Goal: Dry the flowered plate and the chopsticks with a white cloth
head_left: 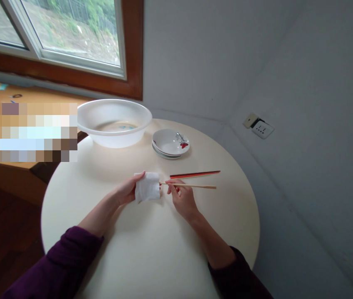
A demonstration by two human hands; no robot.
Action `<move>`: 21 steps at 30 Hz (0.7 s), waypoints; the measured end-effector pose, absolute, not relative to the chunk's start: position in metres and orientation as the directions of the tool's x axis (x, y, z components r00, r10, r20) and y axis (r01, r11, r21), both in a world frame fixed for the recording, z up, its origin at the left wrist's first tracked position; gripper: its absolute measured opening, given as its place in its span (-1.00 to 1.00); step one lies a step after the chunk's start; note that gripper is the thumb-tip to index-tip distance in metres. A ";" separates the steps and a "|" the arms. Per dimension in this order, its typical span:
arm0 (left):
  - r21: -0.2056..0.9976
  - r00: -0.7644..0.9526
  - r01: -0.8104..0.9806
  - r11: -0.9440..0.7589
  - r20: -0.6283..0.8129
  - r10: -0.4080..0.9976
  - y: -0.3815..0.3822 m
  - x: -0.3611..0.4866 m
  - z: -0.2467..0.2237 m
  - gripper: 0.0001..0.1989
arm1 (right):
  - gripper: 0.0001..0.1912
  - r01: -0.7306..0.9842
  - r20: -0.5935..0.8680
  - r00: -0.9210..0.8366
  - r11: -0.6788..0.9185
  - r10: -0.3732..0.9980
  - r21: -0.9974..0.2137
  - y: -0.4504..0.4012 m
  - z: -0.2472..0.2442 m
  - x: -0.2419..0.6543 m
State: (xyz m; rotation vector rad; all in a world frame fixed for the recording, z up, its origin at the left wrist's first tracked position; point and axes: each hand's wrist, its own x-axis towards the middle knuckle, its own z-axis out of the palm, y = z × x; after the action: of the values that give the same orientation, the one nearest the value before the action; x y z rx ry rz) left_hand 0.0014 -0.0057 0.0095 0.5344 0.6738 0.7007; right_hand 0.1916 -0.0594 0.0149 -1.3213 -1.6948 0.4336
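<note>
My left hand (132, 187) is closed on a folded white cloth or tissue (147, 187), thumb on top and most of the fingers hidden beneath it. Between the fingers of my right hand (181, 197) is a light wooden chopstick (199, 186). Its thin end reaches the right edge of the white cloth, and its thicker end points right. Just beyond my right hand, dark red and orange chopsticks (195, 174) lie side by side on the table.
A round white table (126, 257) carries a large translucent basin (118, 139) with some liquid in it, and stacked white dishes (166, 143) with a red flower pattern. A wooden desk (54, 93) stands at the left. On the right wall is a power socket (262, 129).
</note>
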 end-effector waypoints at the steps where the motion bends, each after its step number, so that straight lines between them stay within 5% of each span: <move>1: 0.640 0.570 -0.408 0.651 -0.378 0.730 -0.006 0.002 0.010 -0.69 | -0.74 0.578 0.438 -0.003 0.359 0.899 -0.733 -0.060 0.015 0.192; 21: 0.610 0.575 -0.463 0.643 -0.346 0.741 -0.008 0.001 0.020 -0.60 | -0.67 0.626 0.464 0.022 0.350 0.886 -0.697 -0.060 0.015 0.193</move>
State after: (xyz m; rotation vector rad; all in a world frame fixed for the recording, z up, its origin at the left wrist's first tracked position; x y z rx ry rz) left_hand 0.0015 -0.0079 0.0198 0.4915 0.6265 0.7391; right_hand 0.1933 -0.0600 0.0150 -1.3627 -1.6894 0.3524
